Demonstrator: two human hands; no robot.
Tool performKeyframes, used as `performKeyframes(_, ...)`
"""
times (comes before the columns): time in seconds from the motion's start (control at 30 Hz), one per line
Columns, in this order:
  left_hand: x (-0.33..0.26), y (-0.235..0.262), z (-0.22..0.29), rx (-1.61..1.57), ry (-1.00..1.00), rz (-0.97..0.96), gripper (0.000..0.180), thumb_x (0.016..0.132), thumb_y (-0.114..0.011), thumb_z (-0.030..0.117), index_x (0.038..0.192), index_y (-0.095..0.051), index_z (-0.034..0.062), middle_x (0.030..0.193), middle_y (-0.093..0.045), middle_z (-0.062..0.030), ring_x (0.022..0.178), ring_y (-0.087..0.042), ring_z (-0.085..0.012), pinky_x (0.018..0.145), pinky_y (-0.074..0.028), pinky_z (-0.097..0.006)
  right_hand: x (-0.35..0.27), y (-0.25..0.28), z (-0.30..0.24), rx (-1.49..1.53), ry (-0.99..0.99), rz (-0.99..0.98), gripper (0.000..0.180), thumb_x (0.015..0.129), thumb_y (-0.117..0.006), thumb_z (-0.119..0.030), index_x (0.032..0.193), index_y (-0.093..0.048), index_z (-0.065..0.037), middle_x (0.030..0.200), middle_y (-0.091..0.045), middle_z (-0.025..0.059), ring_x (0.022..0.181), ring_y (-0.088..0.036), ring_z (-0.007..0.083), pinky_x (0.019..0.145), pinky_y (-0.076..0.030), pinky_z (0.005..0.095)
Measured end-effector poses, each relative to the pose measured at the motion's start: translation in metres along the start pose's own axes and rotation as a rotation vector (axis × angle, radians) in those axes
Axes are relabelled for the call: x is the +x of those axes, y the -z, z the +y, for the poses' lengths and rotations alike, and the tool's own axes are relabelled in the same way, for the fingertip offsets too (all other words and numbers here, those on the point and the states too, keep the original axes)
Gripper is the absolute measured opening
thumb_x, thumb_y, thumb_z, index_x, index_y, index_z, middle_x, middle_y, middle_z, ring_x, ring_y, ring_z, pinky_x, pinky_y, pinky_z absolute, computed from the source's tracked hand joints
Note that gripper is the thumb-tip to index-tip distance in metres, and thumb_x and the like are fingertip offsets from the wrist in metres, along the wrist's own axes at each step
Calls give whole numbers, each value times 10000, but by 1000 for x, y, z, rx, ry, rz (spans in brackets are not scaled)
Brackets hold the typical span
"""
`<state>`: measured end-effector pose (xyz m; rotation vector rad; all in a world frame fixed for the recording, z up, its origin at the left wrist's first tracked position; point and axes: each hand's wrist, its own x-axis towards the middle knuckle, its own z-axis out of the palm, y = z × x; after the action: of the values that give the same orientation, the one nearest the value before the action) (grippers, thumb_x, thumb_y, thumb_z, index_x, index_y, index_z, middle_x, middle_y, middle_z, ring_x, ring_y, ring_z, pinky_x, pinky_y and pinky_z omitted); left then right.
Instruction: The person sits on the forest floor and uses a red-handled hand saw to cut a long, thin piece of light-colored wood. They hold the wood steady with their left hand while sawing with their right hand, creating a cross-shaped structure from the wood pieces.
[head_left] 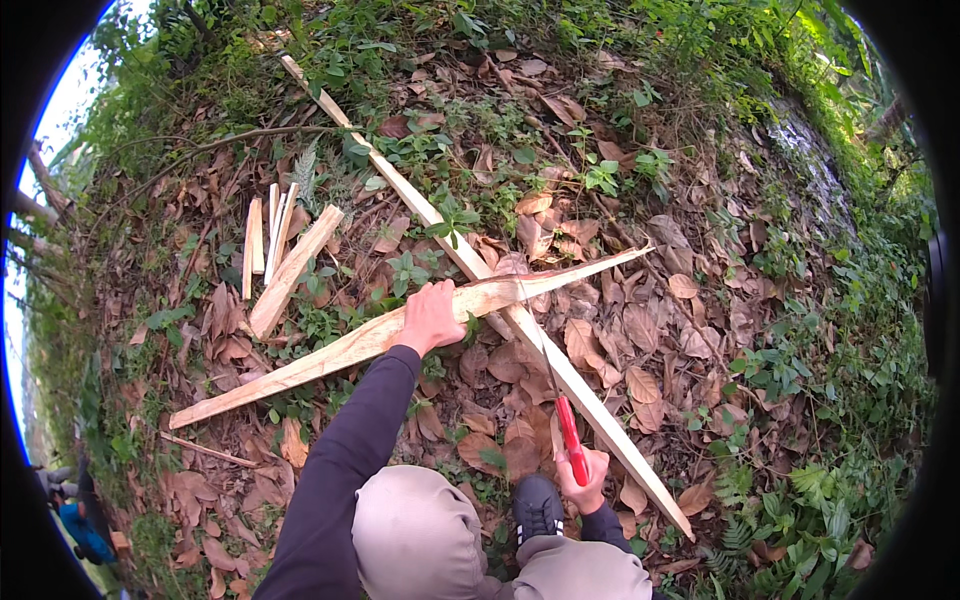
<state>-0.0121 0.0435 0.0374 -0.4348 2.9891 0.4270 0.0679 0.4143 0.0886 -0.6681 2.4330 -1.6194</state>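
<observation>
A rough, tapering wooden plank (350,341) lies crosswise over a long straight wooden beam (590,405) on the leafy ground. My left hand (432,318) presses on the plank a little left of the crossing, its fingers wrapped over the far edge. In my right hand (583,482) is a handsaw (570,440) with a red handle; the fingers are closed around the grip. Its thin blade runs up and left from the handle to the plank, just right of where the beam passes beneath. How deep the blade sits in the wood is too fine to make out.
Several short split wood pieces (295,270) lie to the left. A thin stick (210,449) rests near the plank's left end. Dry leaves and green plants cover the ground. My shoe (538,508) is beside my right hand. A blue tool-like object (85,533) shows at the lower left rim.
</observation>
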Motion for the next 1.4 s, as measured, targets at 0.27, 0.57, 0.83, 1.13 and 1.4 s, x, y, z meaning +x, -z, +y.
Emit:
performKeyframes(0.27, 13, 2, 6, -26, 18, 33, 508, 610, -695, 220, 1041, -547, -5, 995, -655, -192, 1008, -614, -371, 849, -522, -458, 27, -2, 5, -21, 98, 8, 101, 781, -683, -56, 723, -601, -46, 509, -450, 67, 394, -482, 225, 450, -376, 348)
performKeyframes(0.57, 17, 5, 7, 16, 27, -18, 529, 629, -710, 258, 1062, -553, -3, 962, -675, -196, 971, -660, -368, 849, -538, -430, 30, -4, 15, 59, -24, 12, 182, 786, -674, -72, 655, -550, -47, 500, -433, 68, 395, -475, 229, 450, -368, 348)
performKeyframes(0.83, 18, 0, 5, 17, -15, 30, 461, 630, -703, 229, 995, -521, 15, 930, -662, -192, 923, -657, -388, 803, -534, -465, 29, 2, 15, 93, -32, -46, 130, 780, -689, -89, 687, -609, -46, 484, -454, 69, 400, -524, 238, 444, -394, 350)
performKeyframes(1.13, 14, -2, 10, 68, 25, 15, 533, 618, -747, 295, 1029, -550, 19, 939, -673, -162, 918, -679, -348, 801, -553, -435, 28, 7, 22, 109, -48, -33, 59, 755, -664, -56, 720, -634, -20, 507, -485, 76, 395, -502, 212, 463, -413, 333)
performKeyframes(1.4, 13, -2, 7, 60, 41, 34, 481, 623, -738, 267, 999, -560, 25, 919, -682, -168, 884, -687, -353, 795, -558, -432, 28, -1, 34, 85, -58, -96, 141, 798, -656, -82, 690, -587, -22, 517, -477, 94, 403, -486, 215, 453, -388, 343)
